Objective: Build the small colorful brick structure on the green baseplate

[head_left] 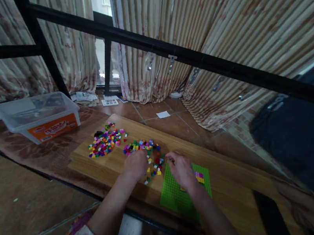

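My left hand (136,164) is closed, fingers curled down at the near edge of a heap of small coloured toy bricks (148,144). Whatever it holds, if anything, is hidden. To its right, my right hand (180,168) hangs over the left part of a green studded baseplate (171,195), thumb and fingers pinched together beside red and dark green bricks (158,160). What sits in that pinch is too small to make out. Pink and yellow bricks (199,176) are attached to the baseplate, partly covered by my right forearm.
A larger brick pile (107,141) lies on the left of the wooden board (134,129). Farther left stands a clear plastic tub (41,115) with an orange label. A black flat object (275,223) rests at the right. A black metal rail (156,46) crosses before the curtains.
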Motion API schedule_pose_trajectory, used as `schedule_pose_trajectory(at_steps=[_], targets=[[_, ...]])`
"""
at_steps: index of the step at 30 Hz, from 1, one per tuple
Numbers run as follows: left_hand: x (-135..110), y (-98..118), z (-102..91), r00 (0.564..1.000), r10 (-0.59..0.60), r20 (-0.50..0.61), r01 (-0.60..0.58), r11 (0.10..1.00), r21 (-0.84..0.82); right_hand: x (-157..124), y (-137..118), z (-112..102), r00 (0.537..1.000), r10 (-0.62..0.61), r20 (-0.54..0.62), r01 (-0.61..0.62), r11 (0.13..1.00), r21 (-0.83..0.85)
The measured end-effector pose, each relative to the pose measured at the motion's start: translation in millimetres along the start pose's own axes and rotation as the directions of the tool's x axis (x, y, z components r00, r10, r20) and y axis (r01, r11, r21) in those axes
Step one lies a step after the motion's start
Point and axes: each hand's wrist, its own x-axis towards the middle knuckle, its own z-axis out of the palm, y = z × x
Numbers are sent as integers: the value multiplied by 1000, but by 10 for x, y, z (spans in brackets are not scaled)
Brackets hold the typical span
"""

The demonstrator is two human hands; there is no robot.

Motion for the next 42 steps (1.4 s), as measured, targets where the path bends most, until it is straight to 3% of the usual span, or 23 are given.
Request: schedule_pose_trajectory(at_steps=[7,12,18,21,23,25,27,29,31,35,42], targets=[[-1,-35,2,999,4,-33,-5,1000,-15,162,-139,167,974,-179,136,185,982,-37],[-4,-44,-38,1000,1,-28,-2,1000,-15,219,-155,174,957,-231,175,239,970,-28],[8,-53,-99,999,3,-41,-5,999,-51,234,-227,159,970,-215,111,215,977,5],[10,-36,-115,999,10,-41,-13,997,-73,148,-147,13,994,-106,-21,108,962,252],[4,3,-97,999,40,-34,-43,996,-77,19,-19,-153,994,61,-91,7,795,606],[-7,75,-38,994,100,-47,-103,992,-72,-159,152,-342,964,260,-51,-79,465,882],[-20,175,63,976,191,-102,-197,979,-59,-356,339,-508,935,351,51,-92,103,990],[-27,289,196,936,310,-165,-319,947,-35,-535,513,-616,915,392,100,-73,-84,994],[-23,394,339,896,399,-194,-407,914,0,-675,654,-653,885,453,110,-49,-145,988],[31,504,581,862,466,-198,-456,885,96,-848,811,-585,810,582,72,-27,-86,996],[98,457,728,866,462,-190,-414,877,246,-1000,854,-497,827,556,82,-91,-11,996]])
